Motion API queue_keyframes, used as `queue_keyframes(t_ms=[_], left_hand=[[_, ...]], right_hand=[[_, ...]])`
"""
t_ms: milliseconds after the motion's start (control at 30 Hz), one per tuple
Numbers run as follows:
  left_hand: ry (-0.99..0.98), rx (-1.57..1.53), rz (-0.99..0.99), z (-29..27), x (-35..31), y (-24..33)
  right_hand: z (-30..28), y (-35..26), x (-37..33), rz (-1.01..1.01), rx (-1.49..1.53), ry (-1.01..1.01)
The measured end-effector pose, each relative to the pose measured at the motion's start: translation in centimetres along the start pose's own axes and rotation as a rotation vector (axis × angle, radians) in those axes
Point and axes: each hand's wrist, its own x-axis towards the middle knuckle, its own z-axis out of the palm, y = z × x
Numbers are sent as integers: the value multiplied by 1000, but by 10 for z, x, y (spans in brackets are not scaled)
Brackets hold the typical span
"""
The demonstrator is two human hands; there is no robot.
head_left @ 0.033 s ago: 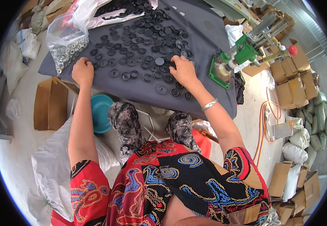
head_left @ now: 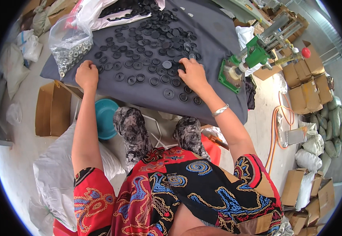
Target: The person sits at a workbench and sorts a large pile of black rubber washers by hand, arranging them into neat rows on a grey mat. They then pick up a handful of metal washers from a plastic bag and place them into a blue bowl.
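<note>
Many round black plastic caps (head_left: 154, 82) with raised rims lie spread over the dark cloth of the table. My left hand (head_left: 87, 75) rests at the near left edge with its fingers curled in. It is beside the leftmost caps, and whatever it may hold is hidden. My right hand (head_left: 193, 74) is bent over the right side of the spread, thumb and forefinger close together at the caps there. What lies between those fingertips cannot be made out. One greyer disc (head_left: 167, 64) sits just left of them.
A green hand press (head_left: 253, 55) with a red knob stands at the table's right. At the left is a clear bag of metal rings (head_left: 70, 55); a white bag (head_left: 100, 21) of black caps lies at the back. Below are a teal basin (head_left: 105, 120) and a cardboard box (head_left: 53, 110).
My right hand has shifted very slightly to the right. My left hand and the caps look the same.
</note>
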Motion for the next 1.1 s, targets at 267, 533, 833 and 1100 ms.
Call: queue_keyframes(t_ms=[267,533,833,1100], left_hand=[[-37,-2,-24,-3,-1,2],[-67,31,-47,-2,1,1],[-52,14,-32,-2,0,4],[-41,19,-22,-1,4,4]], right_hand=[[-33,33,-58,75,408,157],[-32,37,-100,-64,79,142],[-22,24,-33,77,-24,-55],[-19,43,-20,127,295,-50]])
